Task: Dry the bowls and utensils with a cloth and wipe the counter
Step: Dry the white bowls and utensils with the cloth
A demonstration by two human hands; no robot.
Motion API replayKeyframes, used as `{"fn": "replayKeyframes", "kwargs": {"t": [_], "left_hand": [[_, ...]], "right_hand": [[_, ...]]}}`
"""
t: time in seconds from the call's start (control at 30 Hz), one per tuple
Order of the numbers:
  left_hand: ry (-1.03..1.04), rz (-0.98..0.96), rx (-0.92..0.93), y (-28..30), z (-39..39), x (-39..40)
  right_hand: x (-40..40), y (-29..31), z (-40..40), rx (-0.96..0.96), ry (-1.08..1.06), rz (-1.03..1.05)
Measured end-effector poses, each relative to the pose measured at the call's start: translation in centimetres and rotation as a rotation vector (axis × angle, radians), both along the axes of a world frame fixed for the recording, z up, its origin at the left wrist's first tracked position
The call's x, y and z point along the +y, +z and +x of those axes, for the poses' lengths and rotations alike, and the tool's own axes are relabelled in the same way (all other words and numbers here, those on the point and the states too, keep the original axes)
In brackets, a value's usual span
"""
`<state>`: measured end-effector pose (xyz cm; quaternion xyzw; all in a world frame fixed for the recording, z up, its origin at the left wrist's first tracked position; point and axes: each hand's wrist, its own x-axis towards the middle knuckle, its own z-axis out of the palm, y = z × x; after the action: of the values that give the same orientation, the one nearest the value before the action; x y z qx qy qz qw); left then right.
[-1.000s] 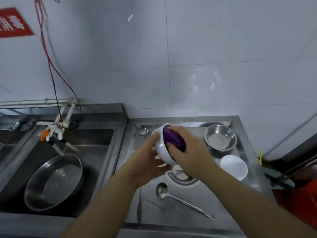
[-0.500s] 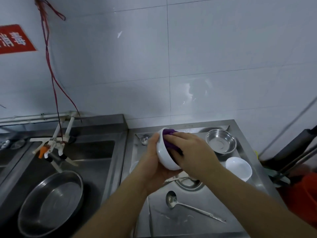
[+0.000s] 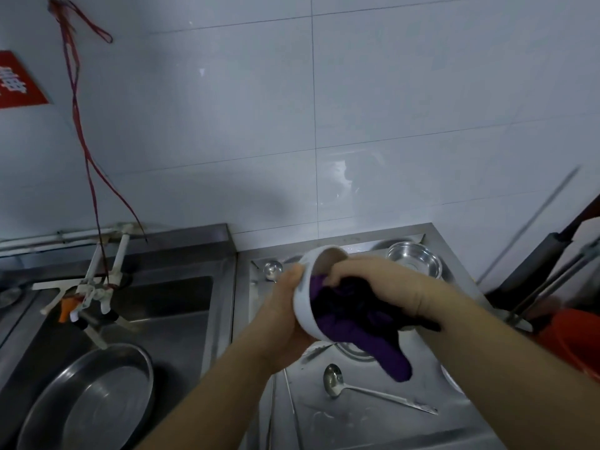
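Note:
I hold a white bowl [image 3: 303, 298] on its side above the steel counter [image 3: 357, 423], its mouth turned to the right. My left hand [image 3: 282, 306] grips its outer wall from the left. My right hand [image 3: 373, 280] clutches a purple cloth [image 3: 360, 329] pushed into the bowl, and a tail of the cloth hangs down to the lower right. On the counter lie a steel ladle [image 3: 367, 389], a small spoon [image 3: 272, 269] at the back and a steel bowl [image 3: 415, 259] behind my right wrist.
A sink [image 3: 168, 306] lies to the left with a large steel pan [image 3: 94, 394] in it and a tap [image 3: 94, 287] above. Part of another steel dish [image 3: 352, 352] shows under the cloth. An orange bucket [image 3: 571, 339] and dark handles stand at the right edge.
The bowl has tipped further so its mouth faces right. My right hand has pulled the cloth partly out, and a tail now hangs below. The camera has tilted up.

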<state>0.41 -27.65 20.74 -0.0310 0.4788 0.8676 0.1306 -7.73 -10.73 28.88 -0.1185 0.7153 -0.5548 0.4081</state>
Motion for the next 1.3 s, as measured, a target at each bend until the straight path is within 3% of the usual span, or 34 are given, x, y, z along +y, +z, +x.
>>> {"fn": "replayKeyframes", "kwargs": {"t": [0.1, 0.17, 0.23, 0.33, 0.5, 0.63, 0.73, 0.83, 0.93, 1.0, 1.13, 1.23, 1.3], "left_hand": [[0.024, 0.091, -0.014, 0.2, 0.0, 0.5], [0.097, 0.092, -0.03, 0.3, -0.2, 1.1], [0.15, 0.087, -0.052, 0.5, -0.6, 1.6], [0.197, 0.042, -0.086, 1.1, -1.4, 2.4], [0.311, -0.054, -0.121, 1.4, -2.1, 3.0], [0.309, -0.178, -0.124, 1.5, -1.9, 2.9], [0.244, -0.179, -0.08, 1.6, -1.4, 2.8], [0.167, -0.102, -0.084, 1.3, -0.8, 2.6], [0.16, 0.024, -0.108, 0.4, -0.6, 2.7], [0.183, 0.073, -0.126, -0.2, -0.5, 3.0], [0.269, 0.032, -0.178, -1.0, -0.5, 3.9], [0.318, -0.063, -0.174, -1.3, -0.6, 4.1], [0.341, -0.135, -0.15, -1.3, -0.8, 4.1]], "right_hand": [[-0.7, -0.4, 1.8, -0.131, -0.212, -0.206], [-1.5, -0.8, 2.7, -0.085, -0.352, -0.306], [-2.1, -1.2, 2.9, 0.104, -0.425, -0.326], [-2.2, -2.2, 2.1, 0.482, -0.477, -0.179], [-2.0, -3.5, 0.4, 0.903, -0.228, 0.189], [-1.3, -2.3, -1.2, 0.789, -0.005, 0.405], [0.0, -0.8, -1.9, 0.593, 0.136, 0.412], [1.3, -0.4, -1.8, 0.344, 0.175, 0.262], [1.0, -1.8, -0.4, 0.156, 0.0, -0.058], [0.3, -3.3, 0.5, 0.227, -0.164, -0.199], [0.0, -5.0, 0.5, 0.674, -0.193, 0.016], [0.0, -5.3, 0.3, 0.68, -0.136, 0.154], [0.1, -4.9, 0.1, 0.509, -0.146, 0.203]]}}
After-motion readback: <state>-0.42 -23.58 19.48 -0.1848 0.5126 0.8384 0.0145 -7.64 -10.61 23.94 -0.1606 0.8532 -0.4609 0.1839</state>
